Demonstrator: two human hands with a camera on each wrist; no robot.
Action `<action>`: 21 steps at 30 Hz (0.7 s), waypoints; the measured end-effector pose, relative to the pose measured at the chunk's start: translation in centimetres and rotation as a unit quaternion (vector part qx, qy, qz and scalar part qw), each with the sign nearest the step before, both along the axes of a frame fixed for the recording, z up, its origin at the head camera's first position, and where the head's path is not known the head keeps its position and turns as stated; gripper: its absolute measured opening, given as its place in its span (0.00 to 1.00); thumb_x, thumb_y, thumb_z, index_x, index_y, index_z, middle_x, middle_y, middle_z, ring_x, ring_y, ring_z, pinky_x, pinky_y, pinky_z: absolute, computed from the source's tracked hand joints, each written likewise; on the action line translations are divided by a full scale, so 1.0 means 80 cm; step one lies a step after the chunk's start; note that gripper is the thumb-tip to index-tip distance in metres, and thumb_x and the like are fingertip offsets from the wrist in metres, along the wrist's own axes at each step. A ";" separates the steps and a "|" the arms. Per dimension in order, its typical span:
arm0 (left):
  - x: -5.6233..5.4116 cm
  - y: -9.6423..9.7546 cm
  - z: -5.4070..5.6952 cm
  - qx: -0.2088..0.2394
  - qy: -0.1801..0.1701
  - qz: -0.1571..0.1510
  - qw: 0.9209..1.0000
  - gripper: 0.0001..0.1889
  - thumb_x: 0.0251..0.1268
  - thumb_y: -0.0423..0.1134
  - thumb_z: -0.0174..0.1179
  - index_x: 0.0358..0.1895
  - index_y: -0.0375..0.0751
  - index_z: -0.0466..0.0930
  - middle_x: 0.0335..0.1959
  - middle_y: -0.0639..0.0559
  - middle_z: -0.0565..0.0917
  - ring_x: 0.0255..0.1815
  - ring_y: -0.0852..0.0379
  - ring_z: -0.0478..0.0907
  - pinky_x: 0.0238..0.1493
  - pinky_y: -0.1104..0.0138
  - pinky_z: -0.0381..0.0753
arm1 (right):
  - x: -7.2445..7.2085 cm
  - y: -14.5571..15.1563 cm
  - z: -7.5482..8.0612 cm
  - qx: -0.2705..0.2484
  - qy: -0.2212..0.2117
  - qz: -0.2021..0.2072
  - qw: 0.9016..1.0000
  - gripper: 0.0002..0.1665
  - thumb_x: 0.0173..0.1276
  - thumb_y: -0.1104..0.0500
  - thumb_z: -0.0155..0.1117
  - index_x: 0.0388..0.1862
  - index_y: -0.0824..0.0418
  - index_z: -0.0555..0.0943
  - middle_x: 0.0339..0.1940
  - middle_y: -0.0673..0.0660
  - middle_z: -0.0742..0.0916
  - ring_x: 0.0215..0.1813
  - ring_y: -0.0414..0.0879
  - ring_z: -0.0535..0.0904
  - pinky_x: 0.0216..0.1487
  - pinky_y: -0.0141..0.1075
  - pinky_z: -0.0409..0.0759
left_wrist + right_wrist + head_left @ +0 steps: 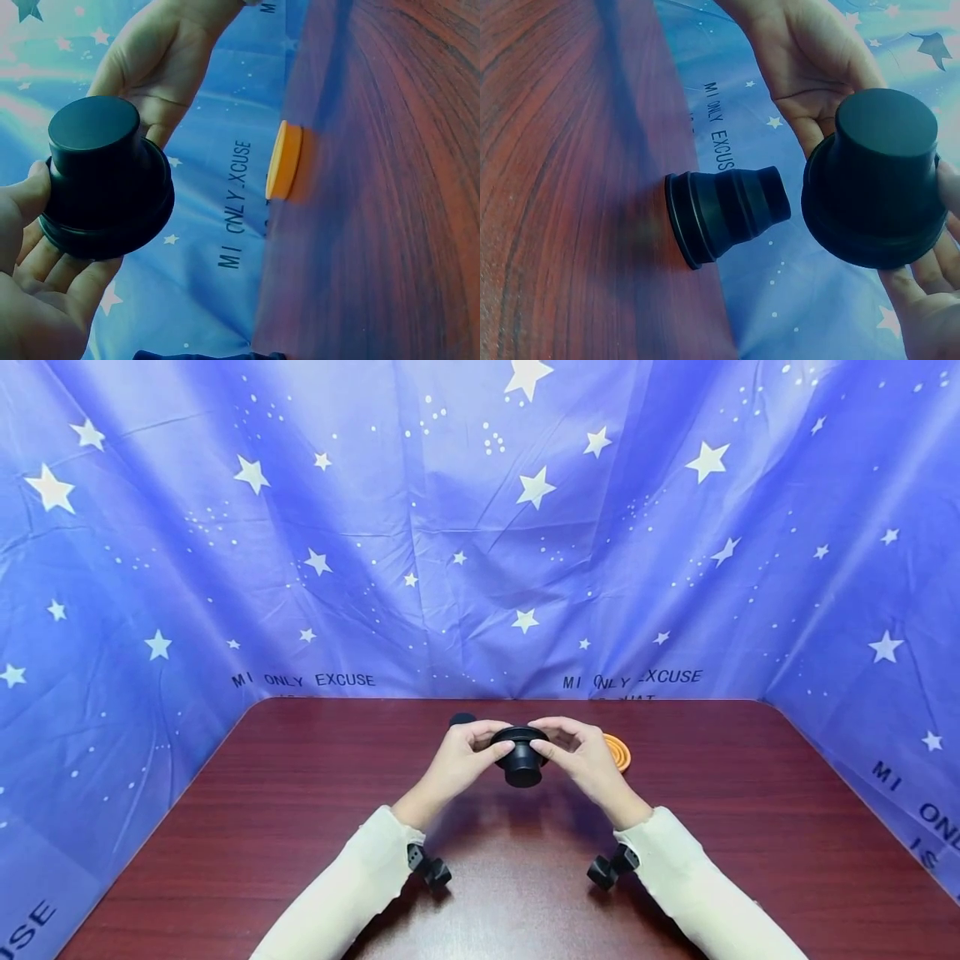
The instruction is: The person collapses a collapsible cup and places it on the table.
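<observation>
A black collapsible cup (522, 758), partly folded, is held above the table between both hands, its wide rim away from me and its narrow flat end facing me. My left hand (467, 753) grips the left side of the rim, thumb on the near face and fingers behind. On the opposite side my right hand (581, 755) grips it the same way. The left wrist view shows the smooth narrow end (94, 124) and the folded wide collar below it. In the right wrist view the fingers curl under the collar of the cup (885, 172).
A second black tiered cup (724, 214) stands wide end down on the table (300, 827), mostly hidden behind my left hand in the head view. An orange flat ringed disc (618, 752) lies behind my right hand. A starry blue cloth (465, 527) hangs round the table.
</observation>
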State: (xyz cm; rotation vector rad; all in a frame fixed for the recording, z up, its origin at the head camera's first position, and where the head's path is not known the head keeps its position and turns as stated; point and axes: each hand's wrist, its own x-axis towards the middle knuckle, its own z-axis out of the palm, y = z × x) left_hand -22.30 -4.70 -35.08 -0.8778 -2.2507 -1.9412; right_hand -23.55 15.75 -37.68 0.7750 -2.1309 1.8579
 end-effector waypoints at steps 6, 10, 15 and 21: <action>-0.001 -0.002 -0.003 0.023 -0.016 0.016 0.999 0.12 0.64 0.27 0.57 0.48 0.24 0.77 0.38 0.34 0.83 0.25 0.66 0.74 0.23 0.75 0.70 | -0.001 0.003 -0.001 0.043 -0.050 0.004 0.998 0.18 0.61 0.64 0.67 0.49 0.69 0.79 0.34 0.51 0.85 0.36 0.39 0.79 0.37 0.29 0.77; -0.003 -0.003 -0.005 0.020 -0.031 0.017 0.999 0.12 0.65 0.28 0.57 0.48 0.25 0.77 0.37 0.37 0.84 0.26 0.63 0.74 0.22 0.73 0.68 | -0.002 0.003 -0.002 0.057 -0.070 0.016 0.996 0.17 0.61 0.65 0.67 0.49 0.69 0.78 0.33 0.52 0.83 0.35 0.40 0.78 0.36 0.29 0.76; -0.005 -0.003 -0.004 0.016 -0.043 0.012 0.999 0.13 0.62 0.28 0.60 0.48 0.26 0.78 0.38 0.38 0.83 0.31 0.64 0.77 0.33 0.70 0.75 | -0.003 0.002 -0.002 0.069 -0.063 0.013 0.996 0.16 0.61 0.66 0.66 0.48 0.69 0.78 0.33 0.54 0.83 0.35 0.40 0.79 0.36 0.29 0.76; -0.005 -0.002 -0.003 0.009 -0.039 0.012 0.999 0.12 0.58 0.27 0.63 0.45 0.24 0.79 0.37 0.36 0.83 0.31 0.64 0.77 0.36 0.72 0.77 | -0.004 0.002 -0.004 0.071 -0.059 0.022 0.996 0.15 0.61 0.66 0.66 0.46 0.69 0.78 0.34 0.57 0.83 0.35 0.42 0.80 0.39 0.31 0.78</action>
